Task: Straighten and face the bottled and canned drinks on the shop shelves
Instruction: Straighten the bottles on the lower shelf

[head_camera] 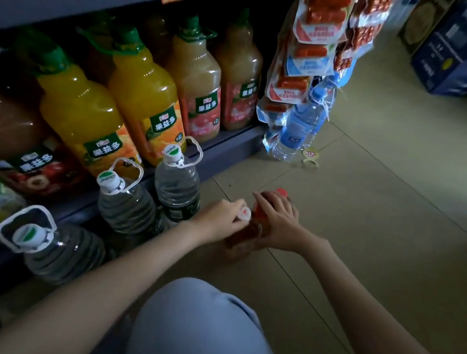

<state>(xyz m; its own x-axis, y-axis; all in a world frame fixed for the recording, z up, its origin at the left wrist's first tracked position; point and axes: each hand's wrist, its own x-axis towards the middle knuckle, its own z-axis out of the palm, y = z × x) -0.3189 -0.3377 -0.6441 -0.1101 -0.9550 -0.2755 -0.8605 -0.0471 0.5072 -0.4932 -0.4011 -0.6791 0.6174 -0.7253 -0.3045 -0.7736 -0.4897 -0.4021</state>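
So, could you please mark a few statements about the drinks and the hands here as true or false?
1. The left hand and right hand both hold the brown bottles on the floor. True.
2. The orange juice bottles on the shelf have blue caps. False: the caps are green.
3. Three clear water jugs stand before the shelf. True.
4. The right hand lifts a water jug by its handle. False: it is on the brown bottles.
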